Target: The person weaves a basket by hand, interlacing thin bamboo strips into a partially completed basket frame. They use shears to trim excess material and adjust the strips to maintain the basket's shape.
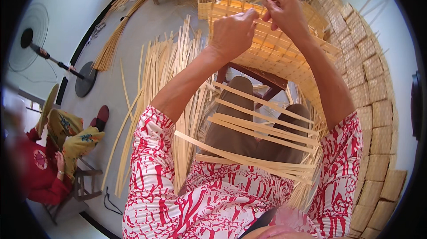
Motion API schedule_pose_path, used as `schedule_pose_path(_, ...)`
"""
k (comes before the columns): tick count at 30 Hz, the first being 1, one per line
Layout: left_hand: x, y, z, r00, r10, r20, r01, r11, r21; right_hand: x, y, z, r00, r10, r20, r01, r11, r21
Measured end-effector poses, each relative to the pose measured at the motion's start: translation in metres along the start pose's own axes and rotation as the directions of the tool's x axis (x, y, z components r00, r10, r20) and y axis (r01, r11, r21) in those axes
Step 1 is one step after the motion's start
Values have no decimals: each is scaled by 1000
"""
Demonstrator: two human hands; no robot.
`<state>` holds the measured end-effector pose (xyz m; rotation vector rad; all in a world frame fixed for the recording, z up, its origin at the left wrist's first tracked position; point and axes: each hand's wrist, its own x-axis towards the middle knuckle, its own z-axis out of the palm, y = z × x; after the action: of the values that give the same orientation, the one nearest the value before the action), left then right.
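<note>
Hands [234,33] at woven basket [272,64] — grip unclear.

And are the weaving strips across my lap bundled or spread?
Spread: the weaving strips lie mostly apart, brown trousers showing between them.

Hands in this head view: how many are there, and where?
3: the wearer's left hand and right hand, both over the woven basket, plus a seated person's hand at far left. Others may be hidden.
</note>
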<state>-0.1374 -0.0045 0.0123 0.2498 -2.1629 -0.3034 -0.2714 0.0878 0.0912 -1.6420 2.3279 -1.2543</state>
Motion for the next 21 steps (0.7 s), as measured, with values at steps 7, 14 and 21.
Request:
schedule_pose_path(7,-3,15,13,996,84,27,-81,991,-105,-38,-16,-41,999,-33,44,33,999,4)
schedule_pose_path(14,23,39,31,984,179,13,-175,972,-158,-63,22,-98,987,105,-120,-102,994,30)
schedule_pose_path(21,54,73,52,955,43,292,-29,998,-51,-68,35,-109,976,177,-125,-165,981,98)
